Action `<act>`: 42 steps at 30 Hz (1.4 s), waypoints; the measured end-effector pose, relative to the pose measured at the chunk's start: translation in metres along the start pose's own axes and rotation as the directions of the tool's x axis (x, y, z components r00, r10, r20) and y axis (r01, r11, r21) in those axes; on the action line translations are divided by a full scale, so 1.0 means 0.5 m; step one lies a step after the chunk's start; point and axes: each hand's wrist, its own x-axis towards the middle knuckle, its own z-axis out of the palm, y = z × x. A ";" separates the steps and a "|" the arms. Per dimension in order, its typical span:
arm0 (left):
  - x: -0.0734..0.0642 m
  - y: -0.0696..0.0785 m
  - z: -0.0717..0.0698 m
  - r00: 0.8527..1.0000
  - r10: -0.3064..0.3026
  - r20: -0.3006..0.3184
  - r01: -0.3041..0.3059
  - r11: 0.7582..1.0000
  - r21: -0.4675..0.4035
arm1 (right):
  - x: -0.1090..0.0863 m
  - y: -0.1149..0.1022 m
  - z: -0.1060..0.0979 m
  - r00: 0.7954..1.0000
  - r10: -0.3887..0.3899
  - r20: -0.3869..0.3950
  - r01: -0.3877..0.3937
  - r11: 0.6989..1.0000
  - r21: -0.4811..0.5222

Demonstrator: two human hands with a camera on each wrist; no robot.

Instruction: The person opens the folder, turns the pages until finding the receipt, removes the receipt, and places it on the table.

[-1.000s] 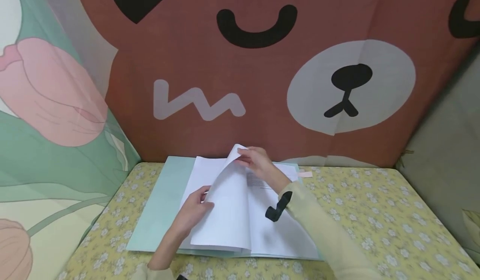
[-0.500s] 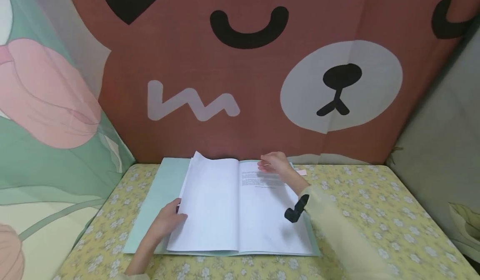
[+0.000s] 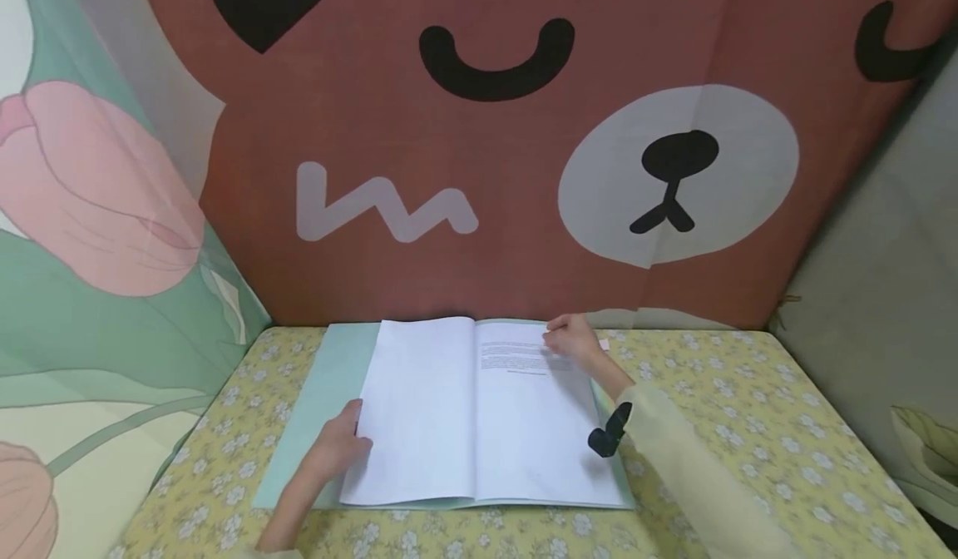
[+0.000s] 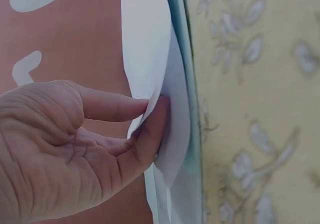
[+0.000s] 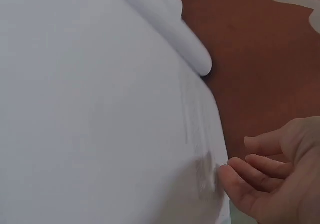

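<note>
A document of white pages lies open in a pale green folder [image 3: 299, 426]. Its left page [image 3: 419, 409] looks blank, while a short block of print runs across the upper part of the right page [image 3: 535, 434]. My left hand [image 3: 334, 451] is at the outer edge of the left page; in the left wrist view, its thumb and finger pinch a white sheet [image 4: 145, 38]. At the top right corner of the right page is my right hand [image 3: 576, 341], its fingertips at the page edge and its thumb apart from them in the right wrist view.
A yellow flowered cloth [image 3: 748, 434] covers the table. Behind it hangs a brown fabric with a bear face [image 3: 374, 276]. A small pink tab [image 3: 604, 344] sticks out past the folder's right side. The right sleeve bears a black clip-like piece [image 3: 609, 432].
The lifted page has been turned leftward and now lies flat on the left side. My right hand has moved right to the other page's upper corner; the left moved slightly left.
</note>
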 end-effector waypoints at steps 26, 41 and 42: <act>0.007 0.028 0.002 0.998 -0.048 0.031 0.045 0.996 0.082 | 0.014 0.081 -0.052 0.967 -0.163 0.196 0.245 0.807 -0.538; 0.013 0.024 0.015 0.996 -0.066 0.064 0.059 0.992 0.112 | 0.010 0.084 -0.032 0.968 -0.194 0.158 0.247 0.840 -0.484; 0.012 0.023 0.016 0.995 -0.068 0.070 0.060 0.992 0.108 | 0.008 0.084 -0.030 0.969 -0.190 0.158 0.243 0.846 -0.474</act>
